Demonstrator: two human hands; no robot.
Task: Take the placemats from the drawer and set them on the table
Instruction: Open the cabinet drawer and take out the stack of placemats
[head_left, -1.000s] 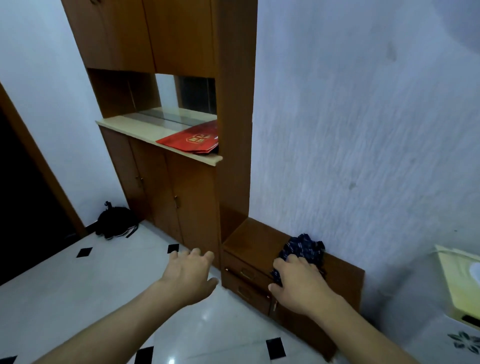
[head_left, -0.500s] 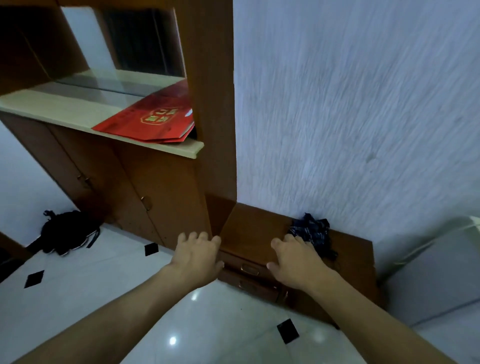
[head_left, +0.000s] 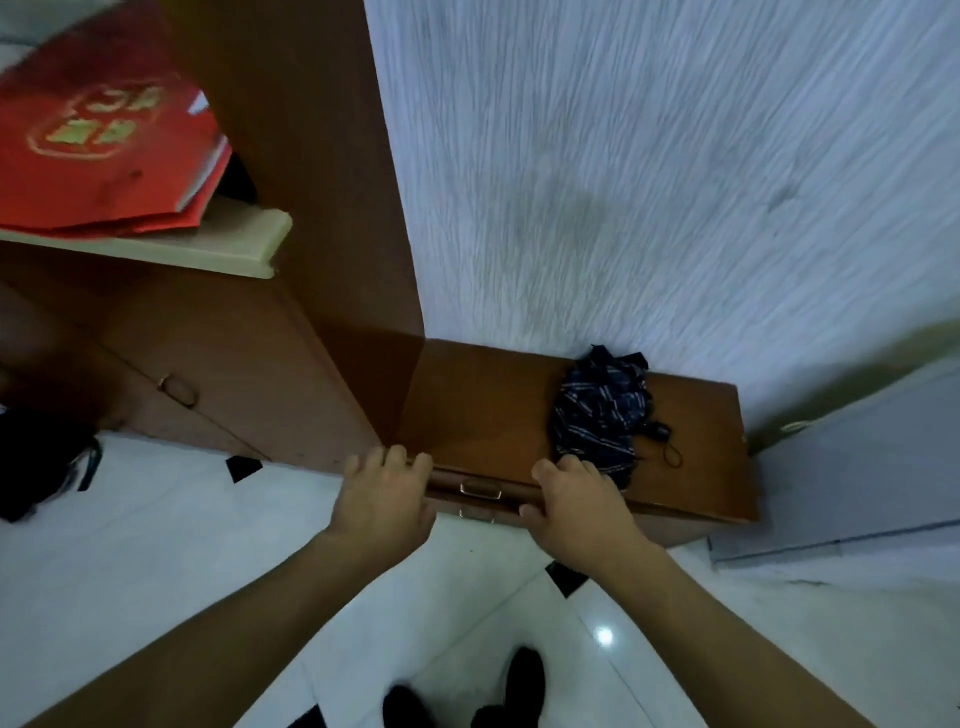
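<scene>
A low brown drawer unit (head_left: 483, 410) stands against the wall. Its top drawer front (head_left: 514, 491) with a small metal handle (head_left: 480, 490) is closed, and a second handle shows just below. My left hand (head_left: 382, 504) hovers at the unit's front left corner, fingers apart, holding nothing. My right hand (head_left: 579, 506) is at the front edge to the right of the handle, fingers spread and empty. No placemats are visible.
A folded dark striped umbrella (head_left: 597, 415) lies on the unit's top, just beyond my right hand. A tall brown cabinet (head_left: 234, 364) stands to the left with red bags (head_left: 104, 140) on its shelf. A black bag (head_left: 36, 457) lies on the white tiled floor. A grey object (head_left: 857, 467) is at right.
I have stepped closer and tilted my view down, so the drawer unit looks larger. Both hands have reached forward to its front edge, staying empty.
</scene>
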